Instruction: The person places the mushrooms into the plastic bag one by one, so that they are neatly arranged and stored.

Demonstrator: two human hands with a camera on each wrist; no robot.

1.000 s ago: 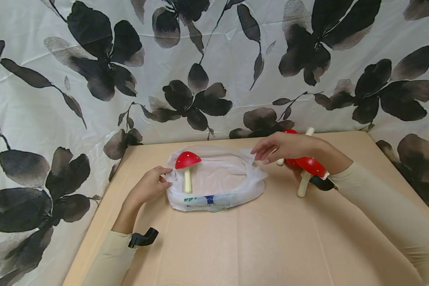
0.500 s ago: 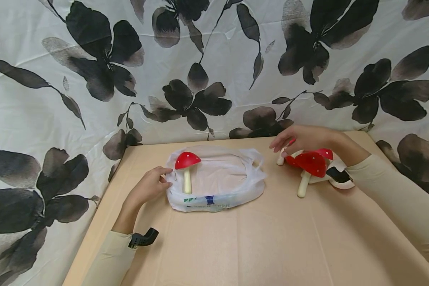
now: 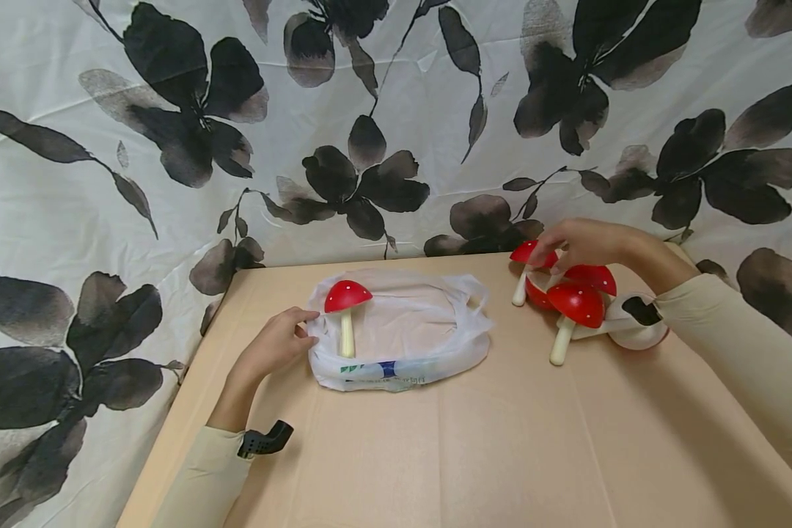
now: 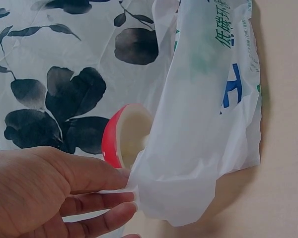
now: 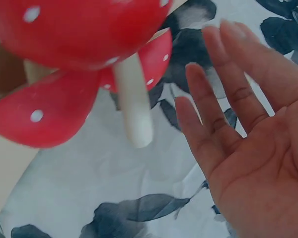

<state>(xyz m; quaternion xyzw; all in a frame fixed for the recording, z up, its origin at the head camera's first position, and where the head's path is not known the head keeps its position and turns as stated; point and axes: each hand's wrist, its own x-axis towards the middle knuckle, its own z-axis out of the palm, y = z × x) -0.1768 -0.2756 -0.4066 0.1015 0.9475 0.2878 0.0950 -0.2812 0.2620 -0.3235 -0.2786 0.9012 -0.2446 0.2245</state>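
Observation:
At the left end of a white plastic bag (image 3: 429,367), my left hand (image 3: 272,345) pinches the thin rim between thumb and fingers, as the left wrist view shows. A toy mushroom (image 3: 347,295) with a red, white-dotted cap and pale stem lies in the open bag. My right hand (image 3: 590,243) hovers over a group of similar mushrooms (image 3: 576,305) on the right. In the right wrist view its fingers (image 5: 228,74) are extended and hold nothing, beside a large red cap (image 5: 79,29) and a pale stem (image 5: 134,104).
The bag and mushrooms stand towards the far edge of a light wooden table (image 3: 435,455). A white cloth with dark flowers (image 3: 435,147) hangs behind it. One mushroom at far right shows its pale underside (image 3: 633,339), partly behind the right wrist's black camera (image 3: 642,310).
My right hand has moved from the bag's right end rightwards to over the mushroom group, uncovering more of the caps. The left hand and the bag stay in place.

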